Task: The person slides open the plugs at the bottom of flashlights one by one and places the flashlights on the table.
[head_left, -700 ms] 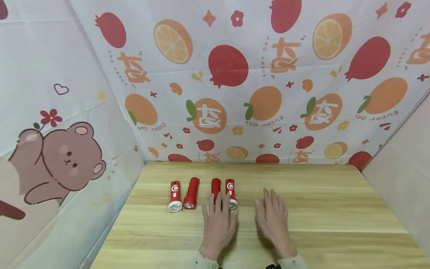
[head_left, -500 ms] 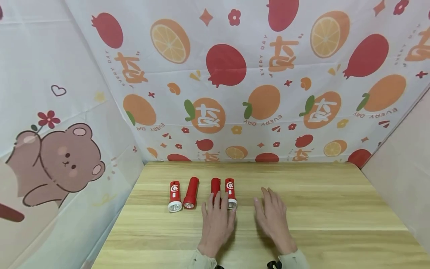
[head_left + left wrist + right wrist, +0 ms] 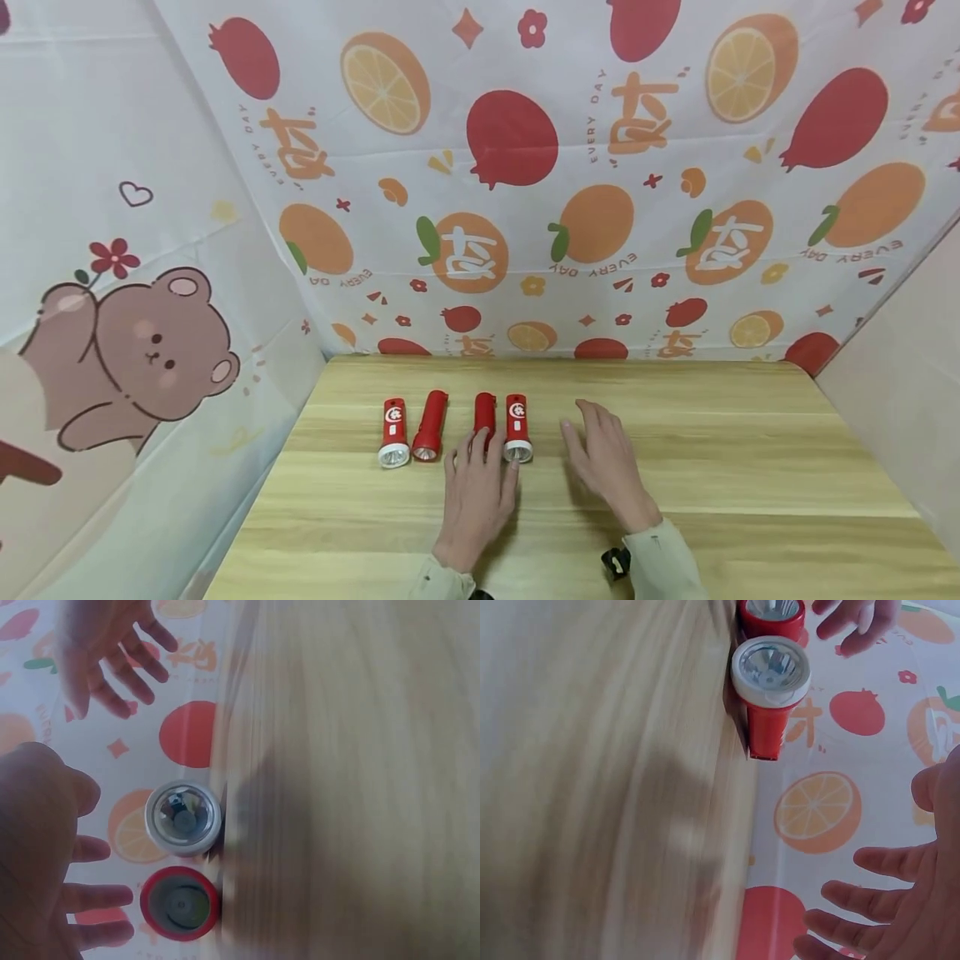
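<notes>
Four red flashlights lie in a row on the wooden table, their lenses facing me. From the left come a white-rimmed one (image 3: 393,429), an all-red one (image 3: 431,423), another all-red one (image 3: 486,407) and a second white-rimmed one (image 3: 517,419). Over the lens end of the third, my left hand (image 3: 474,504) hovers with spread, slightly bent fingers, hiding part of it. The left wrist view shows a gap between that hand and the white-rimmed flashlight (image 3: 184,817). My right hand (image 3: 609,462) is held above the table to the right of the row, fingers relaxed, holding nothing.
The wooden table (image 3: 750,467) reaches back to a wall hung with fruit-printed cloth (image 3: 517,242). Another cloth with a printed bear (image 3: 161,350) covers the left side, and a pale panel (image 3: 900,400) stands at the right.
My left hand has shifted a little left, uncovering more of the rightmost flashlight. The right hand has moved slightly forward. The flashlights stay put; the head view has tilted a little.
</notes>
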Demonstrator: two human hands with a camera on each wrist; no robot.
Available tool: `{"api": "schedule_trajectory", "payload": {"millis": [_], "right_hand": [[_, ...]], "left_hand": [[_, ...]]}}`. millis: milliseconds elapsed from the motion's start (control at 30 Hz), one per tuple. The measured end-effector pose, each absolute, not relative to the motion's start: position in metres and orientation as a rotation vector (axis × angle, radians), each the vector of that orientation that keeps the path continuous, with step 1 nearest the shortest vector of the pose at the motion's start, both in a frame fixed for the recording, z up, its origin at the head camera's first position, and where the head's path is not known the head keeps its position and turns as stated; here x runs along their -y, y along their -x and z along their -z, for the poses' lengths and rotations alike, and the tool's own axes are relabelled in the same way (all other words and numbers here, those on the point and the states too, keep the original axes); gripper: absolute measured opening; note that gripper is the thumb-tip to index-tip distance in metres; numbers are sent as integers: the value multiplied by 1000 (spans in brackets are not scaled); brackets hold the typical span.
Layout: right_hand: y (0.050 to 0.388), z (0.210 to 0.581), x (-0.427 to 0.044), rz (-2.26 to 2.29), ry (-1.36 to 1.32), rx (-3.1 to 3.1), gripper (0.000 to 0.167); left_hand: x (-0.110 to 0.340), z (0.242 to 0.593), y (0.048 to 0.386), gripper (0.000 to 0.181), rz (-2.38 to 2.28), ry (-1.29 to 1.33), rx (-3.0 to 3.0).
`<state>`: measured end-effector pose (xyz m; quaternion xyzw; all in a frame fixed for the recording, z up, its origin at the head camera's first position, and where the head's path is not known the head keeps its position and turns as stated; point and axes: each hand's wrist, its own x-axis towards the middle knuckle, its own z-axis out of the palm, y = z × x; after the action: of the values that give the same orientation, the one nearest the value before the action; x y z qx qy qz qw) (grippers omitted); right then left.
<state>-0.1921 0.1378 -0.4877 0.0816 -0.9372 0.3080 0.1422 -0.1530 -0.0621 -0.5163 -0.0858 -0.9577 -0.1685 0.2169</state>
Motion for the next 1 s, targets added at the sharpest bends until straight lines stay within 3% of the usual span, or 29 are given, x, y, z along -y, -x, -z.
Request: {"api": "schedule_trajectory", "payload": {"millis": [1000], "right_hand": [[245,472,-125,-977,-237,2925,51]], "left_hand": [[100,516,147,38,396,220,2738]]}}
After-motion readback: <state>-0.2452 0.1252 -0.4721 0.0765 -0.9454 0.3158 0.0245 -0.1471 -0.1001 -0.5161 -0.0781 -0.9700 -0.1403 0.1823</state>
